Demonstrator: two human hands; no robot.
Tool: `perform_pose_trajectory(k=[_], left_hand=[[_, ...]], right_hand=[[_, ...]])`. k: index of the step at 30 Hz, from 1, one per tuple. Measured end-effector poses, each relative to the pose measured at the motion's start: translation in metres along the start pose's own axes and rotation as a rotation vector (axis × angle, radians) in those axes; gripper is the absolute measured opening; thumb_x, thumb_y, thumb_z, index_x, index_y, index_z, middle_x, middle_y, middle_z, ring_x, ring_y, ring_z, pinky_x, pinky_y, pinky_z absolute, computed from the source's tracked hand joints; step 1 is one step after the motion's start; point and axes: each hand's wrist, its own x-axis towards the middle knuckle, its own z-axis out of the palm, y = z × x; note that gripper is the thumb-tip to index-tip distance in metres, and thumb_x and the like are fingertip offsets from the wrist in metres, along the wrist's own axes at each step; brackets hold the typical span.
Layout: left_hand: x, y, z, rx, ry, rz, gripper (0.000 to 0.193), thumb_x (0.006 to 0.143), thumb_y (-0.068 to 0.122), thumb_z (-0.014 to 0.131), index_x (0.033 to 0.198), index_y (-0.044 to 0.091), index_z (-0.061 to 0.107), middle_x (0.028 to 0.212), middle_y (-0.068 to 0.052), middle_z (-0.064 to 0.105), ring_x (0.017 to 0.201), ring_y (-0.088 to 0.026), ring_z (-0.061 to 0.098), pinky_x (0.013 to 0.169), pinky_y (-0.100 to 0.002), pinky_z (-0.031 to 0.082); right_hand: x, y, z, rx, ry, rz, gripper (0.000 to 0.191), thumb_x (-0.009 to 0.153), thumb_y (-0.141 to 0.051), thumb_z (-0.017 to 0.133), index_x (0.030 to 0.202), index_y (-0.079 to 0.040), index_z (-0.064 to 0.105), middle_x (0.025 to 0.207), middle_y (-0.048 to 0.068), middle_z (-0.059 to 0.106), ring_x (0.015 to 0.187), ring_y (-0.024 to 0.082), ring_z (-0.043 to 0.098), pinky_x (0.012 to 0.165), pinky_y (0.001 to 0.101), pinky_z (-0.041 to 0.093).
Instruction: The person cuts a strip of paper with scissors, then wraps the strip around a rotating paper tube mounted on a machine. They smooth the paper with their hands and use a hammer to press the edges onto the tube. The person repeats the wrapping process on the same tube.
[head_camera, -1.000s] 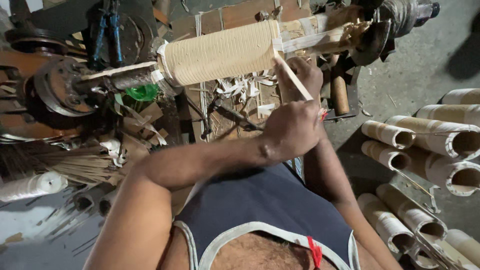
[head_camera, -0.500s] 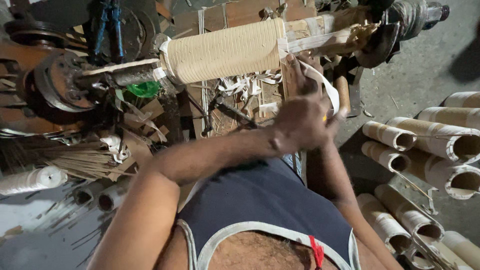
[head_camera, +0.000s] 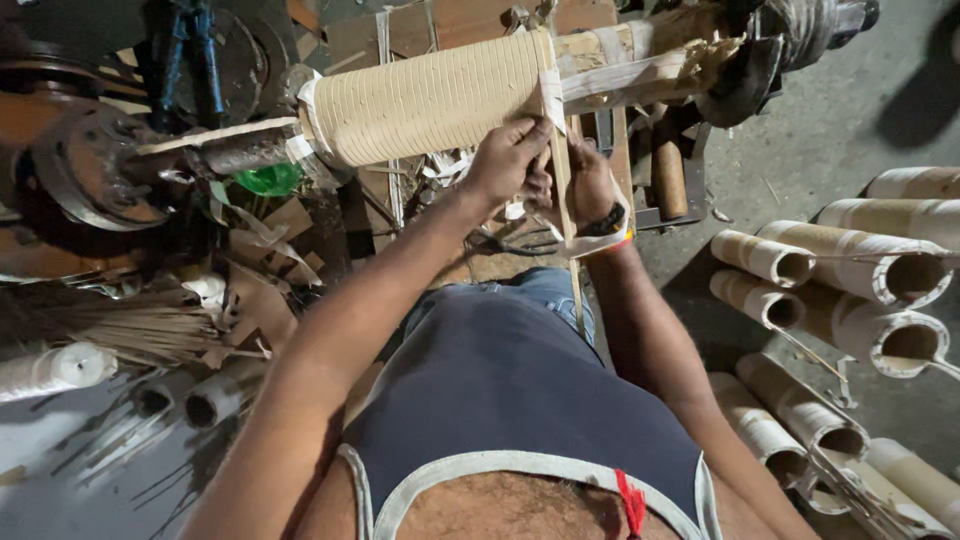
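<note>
Head view: since a second ago both hands rose to wound tube (head_camera: 430, 98). Left hand (head_camera: 505, 160), right hand (head_camera: 592, 185) pinched paper strip (head_camera: 562, 190) at tube's right end.

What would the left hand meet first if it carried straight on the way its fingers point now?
Most likely the wound cream roll on the spindle. The left hand points up and away from the body, fingers pinching the thin strip just below the roll's right end. Depth is unclear, so the gap may be small.
</note>
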Motion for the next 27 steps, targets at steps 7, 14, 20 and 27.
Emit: perform_pose_trajectory(k=[7,14,20,27], left_hand=[[0.001,0.015,-0.005,0.024,-0.149,0.121,0.023,0.099,0.027,0.068,0.096,0.005,0.071,0.071,0.003,0.064,0.052,-0.01,0.056,0.047,-0.027,0.048],[0.011,0.011,-0.005,0.433,-0.095,0.393,0.022,0.1,0.027,0.071,0.097,0.005,0.075,0.081,0.005,0.071,0.07,-0.002,0.055,0.064,-0.022,0.05],[-0.001,0.012,-0.004,0.316,-0.085,0.196,0.023,0.097,0.027,0.072,0.095,0.004,0.072,0.075,0.001,0.069,0.056,-0.006,0.054,0.05,-0.027,0.047],[-0.005,0.005,-0.011,0.239,-0.102,0.192,0.026,0.099,0.028,0.075,0.092,0.005,0.067,0.073,0.0,0.068,0.059,-0.006,0.057,0.05,-0.024,0.047]], right_hand=[[-0.023,0.014,0.006,0.301,-0.319,0.417,0.059,0.11,-0.048,0.04,0.099,0.003,0.065,0.08,0.01,0.06,0.07,0.023,0.059,0.05,0.0299,0.044],[-0.021,0.021,-0.007,-0.157,0.336,-0.263,0.041,0.103,-0.034,0.048,0.122,0.002,0.059,0.102,0.014,0.07,0.085,0.03,0.068,0.071,0.0435,0.06],[-0.036,-0.047,-0.065,0.149,0.677,-0.609,0.046,0.099,-0.048,0.047,0.11,-0.006,0.06,0.09,0.008,0.068,0.078,0.025,0.066,0.062,0.041,0.054],[-0.075,-0.08,-0.074,-0.471,0.589,-0.729,0.047,0.095,-0.019,0.072,0.134,0.001,0.055,0.119,0.012,0.065,0.106,0.024,0.065,0.085,0.0384,0.054]])
